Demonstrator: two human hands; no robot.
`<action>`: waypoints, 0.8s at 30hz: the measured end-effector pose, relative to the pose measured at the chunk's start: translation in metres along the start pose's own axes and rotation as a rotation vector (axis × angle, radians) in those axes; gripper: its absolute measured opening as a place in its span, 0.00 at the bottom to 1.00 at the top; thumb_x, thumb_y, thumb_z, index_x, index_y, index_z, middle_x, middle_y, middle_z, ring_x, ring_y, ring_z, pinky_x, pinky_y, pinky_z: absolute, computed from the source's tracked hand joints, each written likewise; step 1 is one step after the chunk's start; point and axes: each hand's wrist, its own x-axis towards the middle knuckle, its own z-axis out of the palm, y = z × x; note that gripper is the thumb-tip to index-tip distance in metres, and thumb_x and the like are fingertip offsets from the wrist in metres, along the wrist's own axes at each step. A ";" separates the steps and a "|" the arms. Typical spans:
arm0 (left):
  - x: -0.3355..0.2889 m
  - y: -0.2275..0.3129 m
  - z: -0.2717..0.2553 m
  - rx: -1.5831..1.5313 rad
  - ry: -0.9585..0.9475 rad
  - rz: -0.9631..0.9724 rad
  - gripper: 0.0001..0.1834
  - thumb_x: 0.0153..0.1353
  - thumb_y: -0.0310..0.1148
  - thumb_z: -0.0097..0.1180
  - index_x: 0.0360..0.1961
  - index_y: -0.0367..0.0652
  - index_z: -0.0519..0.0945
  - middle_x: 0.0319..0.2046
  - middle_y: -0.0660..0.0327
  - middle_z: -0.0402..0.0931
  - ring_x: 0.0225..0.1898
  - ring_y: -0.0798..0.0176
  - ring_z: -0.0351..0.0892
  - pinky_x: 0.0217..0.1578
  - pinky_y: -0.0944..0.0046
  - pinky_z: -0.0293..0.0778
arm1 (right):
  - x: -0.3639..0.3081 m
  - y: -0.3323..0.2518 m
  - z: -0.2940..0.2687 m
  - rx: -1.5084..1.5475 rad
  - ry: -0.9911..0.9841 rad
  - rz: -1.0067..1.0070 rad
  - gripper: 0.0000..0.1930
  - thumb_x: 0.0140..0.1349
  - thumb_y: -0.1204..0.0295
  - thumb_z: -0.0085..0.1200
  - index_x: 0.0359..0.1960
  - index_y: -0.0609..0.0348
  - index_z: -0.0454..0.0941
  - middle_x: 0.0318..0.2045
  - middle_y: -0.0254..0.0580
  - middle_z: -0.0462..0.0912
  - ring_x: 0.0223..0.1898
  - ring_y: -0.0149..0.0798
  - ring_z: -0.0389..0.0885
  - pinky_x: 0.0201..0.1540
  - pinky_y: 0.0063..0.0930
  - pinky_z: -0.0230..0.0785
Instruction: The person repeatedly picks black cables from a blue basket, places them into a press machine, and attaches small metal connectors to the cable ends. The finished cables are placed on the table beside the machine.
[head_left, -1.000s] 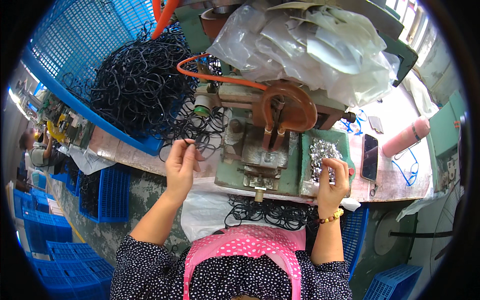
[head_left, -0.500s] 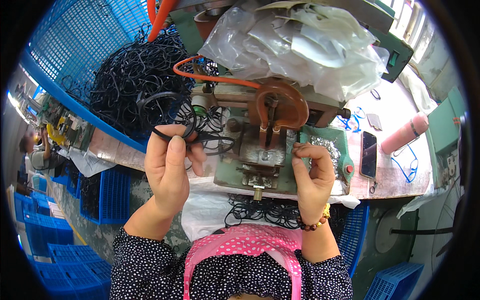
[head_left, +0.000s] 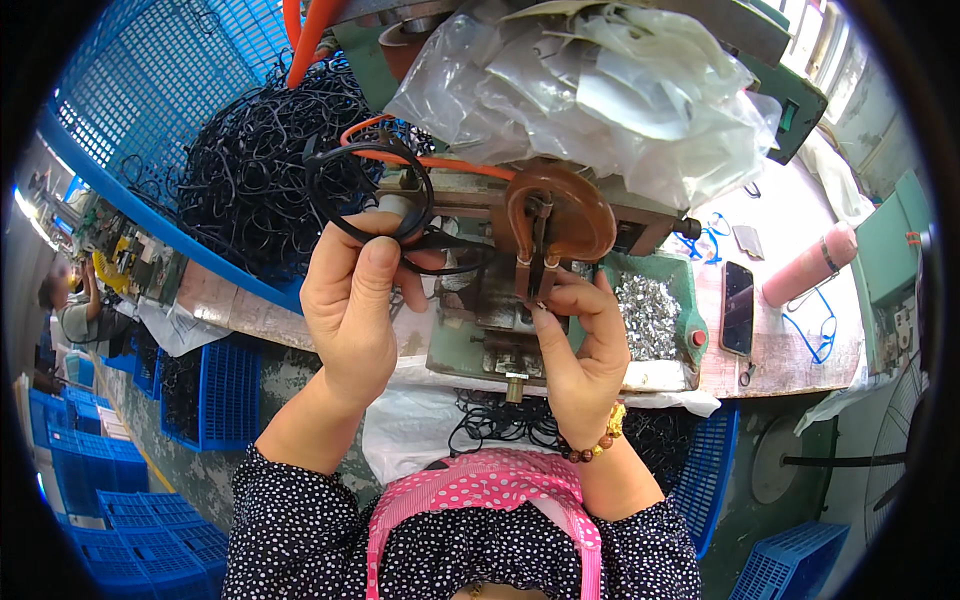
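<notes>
My left hand is closed on a black plastic glasses frame, thumb against bent fingers. One round rim rises above the fingers, and the other part reaches right toward the machine. My right hand pinches at the front of the small green bench machine, right under its metal jaws. Whatever sits between those fingertips is too small to make out. Above the jaws curves a brown C-shaped part fed by an orange hose. Beside my right hand, a green tray holds many small shiny metal bits.
A blue basket heaped with black frames stands at left. Clear plastic bags cover the machine's top. A phone, pink bottle and blue glasses frame lie right. More black frames rest below the table edge.
My right hand has moved left from beside the metal-bit tray to the machine's jaws. My left hand has shifted slightly right with the glasses frame, whose rim now stands more upright.
</notes>
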 end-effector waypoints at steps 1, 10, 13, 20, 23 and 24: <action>0.000 0.000 0.000 0.003 0.000 0.000 0.13 0.77 0.33 0.49 0.52 0.33 0.75 0.43 0.55 0.81 0.37 0.68 0.82 0.27 0.73 0.74 | -0.001 0.000 0.001 0.020 0.014 0.013 0.12 0.61 0.83 0.60 0.44 0.57 0.78 0.39 0.38 0.85 0.54 0.45 0.83 0.73 0.54 0.48; -0.026 0.007 -0.012 -0.008 0.077 -0.174 0.11 0.76 0.30 0.48 0.51 0.33 0.74 0.42 0.51 0.80 0.29 0.69 0.79 0.25 0.72 0.74 | -0.006 0.000 -0.024 -0.082 0.004 -0.014 0.10 0.60 0.83 0.60 0.41 0.56 0.83 0.41 0.40 0.84 0.51 0.44 0.81 0.70 0.51 0.56; -0.044 0.004 -0.014 0.008 0.029 -0.057 0.12 0.75 0.31 0.48 0.51 0.32 0.73 0.42 0.51 0.79 0.30 0.67 0.81 0.24 0.72 0.73 | -0.013 0.000 -0.036 0.000 0.025 0.000 0.10 0.59 0.82 0.62 0.41 0.55 0.85 0.39 0.38 0.85 0.50 0.42 0.81 0.69 0.51 0.57; -0.050 -0.004 -0.018 0.013 0.043 -0.167 0.14 0.76 0.32 0.48 0.53 0.31 0.73 0.42 0.52 0.78 0.31 0.65 0.82 0.24 0.74 0.73 | -0.011 0.001 -0.042 0.132 -0.050 0.009 0.10 0.60 0.83 0.61 0.42 0.57 0.85 0.41 0.35 0.86 0.55 0.42 0.79 0.70 0.46 0.55; -0.052 -0.001 -0.014 0.037 0.050 -0.215 0.10 0.75 0.29 0.47 0.50 0.32 0.73 0.38 0.52 0.81 0.28 0.69 0.79 0.25 0.73 0.73 | -0.012 0.003 -0.041 0.170 -0.059 0.029 0.09 0.59 0.84 0.61 0.40 0.59 0.85 0.40 0.38 0.85 0.53 0.43 0.79 0.67 0.44 0.60; -0.050 0.002 -0.015 0.055 0.038 -0.225 0.09 0.75 0.28 0.47 0.50 0.33 0.73 0.36 0.52 0.82 0.27 0.70 0.78 0.25 0.72 0.72 | -0.010 0.004 -0.039 0.191 -0.053 0.024 0.10 0.58 0.85 0.62 0.40 0.58 0.85 0.39 0.39 0.86 0.52 0.45 0.80 0.64 0.42 0.64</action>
